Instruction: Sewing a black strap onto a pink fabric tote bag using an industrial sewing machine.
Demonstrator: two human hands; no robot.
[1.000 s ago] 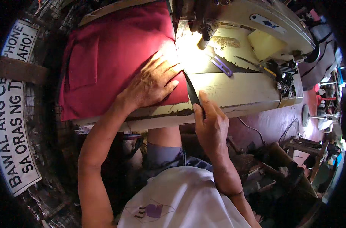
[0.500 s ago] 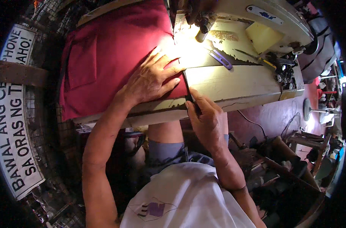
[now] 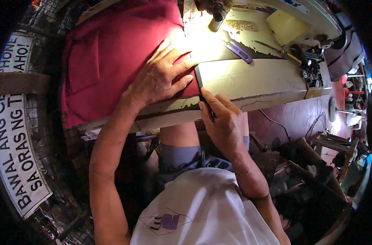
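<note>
A red fabric piece (image 3: 108, 53) with a pocket-like rectangle lies on the sewing machine bed (image 3: 255, 75), below the lit machine head (image 3: 215, 18). My left hand (image 3: 161, 75) rests on the fabric near its right edge, fingers spread. A narrow dark strip (image 3: 197, 75) runs along that edge. My right hand (image 3: 220, 114) pinches its lower end between thumb and forefinger at the front of the bed. The needle area is washed out by glare. To the right lie a purple looped tool (image 3: 239, 52) and a pointed tool with a yellow handle (image 3: 291, 56).
A wire mesh (image 3: 51, 196) with a white sign (image 3: 16, 147) stands at the left. Beside the bed at right is a dark metal mechanism (image 3: 312, 67). A loose cable (image 3: 275, 122), wooden pieces (image 3: 341, 163) and clutter sit lower right. My lap is below.
My right hand has moved slightly up and left along the dark strip, still pinching it. My left hand stays spread on the fabric. The whole view has shifted a little.
</note>
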